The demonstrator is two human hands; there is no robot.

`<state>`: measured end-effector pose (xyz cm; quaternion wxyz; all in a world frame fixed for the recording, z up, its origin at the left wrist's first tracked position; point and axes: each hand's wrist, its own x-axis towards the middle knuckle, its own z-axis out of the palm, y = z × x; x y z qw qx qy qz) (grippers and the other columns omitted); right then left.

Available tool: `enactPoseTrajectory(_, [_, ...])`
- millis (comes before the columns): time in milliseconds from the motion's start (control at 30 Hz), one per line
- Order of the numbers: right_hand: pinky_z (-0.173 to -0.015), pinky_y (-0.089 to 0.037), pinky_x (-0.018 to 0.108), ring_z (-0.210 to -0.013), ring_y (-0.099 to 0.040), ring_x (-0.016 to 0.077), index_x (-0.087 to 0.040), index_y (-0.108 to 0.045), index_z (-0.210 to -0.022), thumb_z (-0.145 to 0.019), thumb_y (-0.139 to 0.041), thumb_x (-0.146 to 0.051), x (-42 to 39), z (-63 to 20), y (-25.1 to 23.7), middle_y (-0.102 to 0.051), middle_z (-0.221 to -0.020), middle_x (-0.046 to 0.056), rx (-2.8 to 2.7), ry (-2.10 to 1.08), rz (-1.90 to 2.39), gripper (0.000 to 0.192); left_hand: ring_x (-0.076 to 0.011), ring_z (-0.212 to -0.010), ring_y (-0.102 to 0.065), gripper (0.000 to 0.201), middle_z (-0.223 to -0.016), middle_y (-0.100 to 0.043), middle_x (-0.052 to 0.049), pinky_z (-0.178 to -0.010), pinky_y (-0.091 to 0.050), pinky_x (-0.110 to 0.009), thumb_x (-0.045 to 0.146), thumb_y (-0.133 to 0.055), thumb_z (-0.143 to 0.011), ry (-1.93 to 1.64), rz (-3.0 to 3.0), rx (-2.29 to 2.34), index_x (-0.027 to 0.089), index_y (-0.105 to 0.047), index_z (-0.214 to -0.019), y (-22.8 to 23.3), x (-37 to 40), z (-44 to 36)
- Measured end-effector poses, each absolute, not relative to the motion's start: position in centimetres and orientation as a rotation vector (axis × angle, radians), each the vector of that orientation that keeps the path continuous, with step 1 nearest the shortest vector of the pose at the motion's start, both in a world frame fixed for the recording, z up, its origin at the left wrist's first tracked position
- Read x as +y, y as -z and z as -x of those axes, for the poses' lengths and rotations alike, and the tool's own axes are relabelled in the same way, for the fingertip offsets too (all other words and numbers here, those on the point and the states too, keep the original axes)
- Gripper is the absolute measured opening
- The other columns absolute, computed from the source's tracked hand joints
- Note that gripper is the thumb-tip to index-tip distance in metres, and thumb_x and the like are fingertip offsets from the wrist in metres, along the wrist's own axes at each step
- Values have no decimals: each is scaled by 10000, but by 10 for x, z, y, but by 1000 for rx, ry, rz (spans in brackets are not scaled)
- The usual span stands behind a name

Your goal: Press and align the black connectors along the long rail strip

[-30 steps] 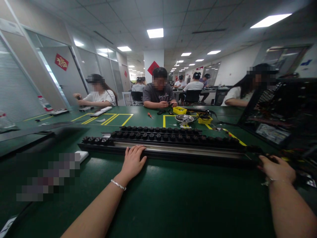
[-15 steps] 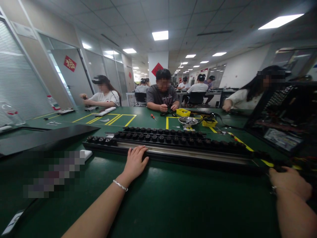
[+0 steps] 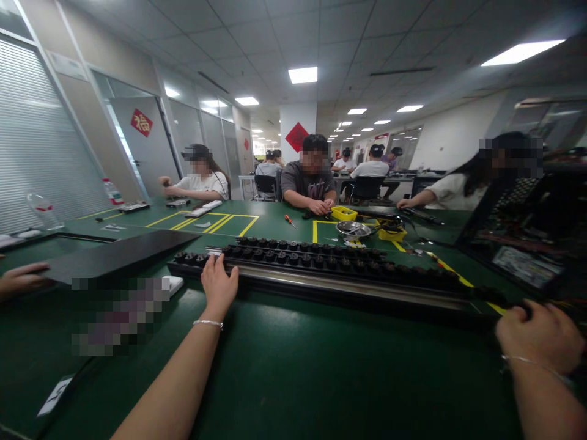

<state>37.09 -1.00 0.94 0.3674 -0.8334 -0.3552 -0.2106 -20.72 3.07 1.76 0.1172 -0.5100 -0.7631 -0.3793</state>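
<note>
In front of me lies a long black housing (image 3: 348, 286) with a bright metal strip along it. Rows of round black sockets (image 3: 321, 260) run along its far side. My left hand (image 3: 219, 284) rests near the left end of the housing, its fingers stretched over the edge and the thumb apart. At the far right, past the housing's right end, my right hand (image 3: 539, 336) is closed, fingers curled around something dark that I cannot make out. Both wrists wear thin bracelets.
Another person's hand (image 3: 22, 278) touches a dark flat panel (image 3: 123, 253) at left. Beyond the sockets are a metal bowl (image 3: 353, 230), yellow bins (image 3: 343, 213) and a screwdriver (image 3: 290, 220). An open black case (image 3: 518, 244) stands right. Co-workers sit around the table.
My left hand has slid left along the housing to near its left end. My right hand remains closed at the right. Another person's hand has come into view at the left panel.
</note>
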Motion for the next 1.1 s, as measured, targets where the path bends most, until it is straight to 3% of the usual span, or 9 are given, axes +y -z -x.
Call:
enactPoseTrajectory(100, [-1012, -339, 406, -1214, -444, 275, -148, -540, -1233, -854, -317, -342, -8, -340, -18, -508, -1299, 157, -1096, 611, 2015, 480, -330, -1363, -230, 631, -1483, -223, -232, -1086, -235, -502, 403, -407, -844, 1085, 1425, -2332, 65, -329, -1371, -15, 33, 222])
enactPoseTrajectory(200, [-1041, -311, 375, -1251, -406, 263, -94, -548, -1209, -863, -296, -342, -5, -308, -19, -507, -1306, 167, -1383, 635, 1950, 495, -345, -1368, -216, 657, -1492, -202, -230, -1074, -226, -547, 434, -372, -856, 1072, 1425, -2419, 87, -268, -1404, -13, 35, 229])
enactPoseTrajectory(333, [-1033, -313, 432, -1294, -348, 274, -73, -518, -1252, -877, -266, -364, 0, -275, -10, -465, -1359, 166, -1627, 507, 1957, 537, -353, -1371, -201, 629, -1499, -219, -190, -1071, -161, -605, 472, -312, -866, 1030, 1451, -2501, 141, -299, -1402, -13, 36, 231])
enactPoseTrajectory(500, [-1053, -222, 539, -1286, -373, 258, -193, -547, -1251, -897, -205, -409, 2, -261, -2, -505, -1349, 72, -1750, 327, 2030, 538, -333, -1368, -215, 618, -1490, -277, -136, -1069, -131, -629, 495, -287, -866, 985, 1500, -2488, 188, -310, -1402, -13, 35, 232])
enactPoseTrajectory(1100, [-1030, -269, 517, -1229, -448, 244, -204, -599, -1190, -876, -232, -385, 5, -264, 0, -550, -1303, 55, -1700, 358, 2003, 516, -322, -1360, -235, 512, -1480, -312, -87, -1045, -217, -628, 463, -301, -886, 942, 1535, -2468, 273, -414, -1347, -11, 33, 234])
